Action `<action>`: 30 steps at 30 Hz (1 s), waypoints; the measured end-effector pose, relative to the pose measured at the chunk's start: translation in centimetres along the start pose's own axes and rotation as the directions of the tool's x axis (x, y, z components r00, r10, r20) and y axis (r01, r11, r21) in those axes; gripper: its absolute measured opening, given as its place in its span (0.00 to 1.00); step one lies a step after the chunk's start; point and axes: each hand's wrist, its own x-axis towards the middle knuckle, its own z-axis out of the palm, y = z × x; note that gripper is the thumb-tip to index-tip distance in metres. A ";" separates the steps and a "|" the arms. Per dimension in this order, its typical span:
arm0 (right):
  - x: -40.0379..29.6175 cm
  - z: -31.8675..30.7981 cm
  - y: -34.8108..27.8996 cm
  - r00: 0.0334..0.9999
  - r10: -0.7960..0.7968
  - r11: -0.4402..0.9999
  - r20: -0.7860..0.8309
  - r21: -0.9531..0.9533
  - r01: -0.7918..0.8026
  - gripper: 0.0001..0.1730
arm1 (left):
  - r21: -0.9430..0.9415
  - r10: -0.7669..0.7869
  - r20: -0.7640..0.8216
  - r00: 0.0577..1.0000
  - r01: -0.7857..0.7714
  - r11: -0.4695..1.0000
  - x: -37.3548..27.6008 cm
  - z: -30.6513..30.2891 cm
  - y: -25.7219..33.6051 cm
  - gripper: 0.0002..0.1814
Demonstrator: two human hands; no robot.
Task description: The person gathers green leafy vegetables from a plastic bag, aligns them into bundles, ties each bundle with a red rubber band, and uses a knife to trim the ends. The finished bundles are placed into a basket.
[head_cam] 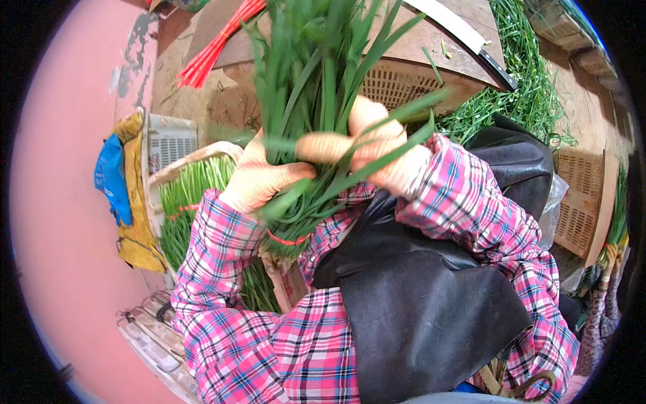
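A bunch of long green leaves, likely garlic chives (313,86), stands upright before my chest. A red band circles its lower end. My left hand (265,177), in a pale knit glove, grips the bunch from the left, its thumb across the front. From the right, my right hand (376,146), gloved alike, closes on the leaves, with one finger or thumb laid across them. A few loose leaves stick out rightward past my right wrist. Motion blurs the right hand and the leaf tips.
Ahead, a board (469,22) on a crate (398,83) bears a large knife (469,35) and red ties (217,50). Banded green bunches (194,192) fill a basket at left. Loose leaves (530,96) are heaped at right. Another person's gloved hand (611,255) holds greens at far right.
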 end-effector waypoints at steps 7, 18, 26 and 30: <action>-3.5 -2.1 2.0 0.967 0.143 0.985 -0.210 0.127 -0.118 0.16 | -0.407 -0.223 -0.188 0.957 0.130 0.904 0.0 1.0 2.0 0.28; -3.8 -10.4 5.3 0.972 0.082 0.746 -0.220 0.660 0.087 0.19 | -0.247 -0.169 -0.226 0.959 0.112 0.963 -0.5 1.2 1.9 0.34; -2.3 -7.4 -4.6 0.744 -0.607 0.355 0.281 -0.742 0.569 0.13 | -0.405 -0.338 -0.241 0.910 0.222 0.887 -0.3 3.6 4.3 0.32; 1.8 -5.7 -1.5 0.911 -0.353 0.445 0.213 -0.818 0.364 0.13 | -0.394 -0.284 -0.194 0.939 0.191 0.899 -0.1 3.6 4.5 0.32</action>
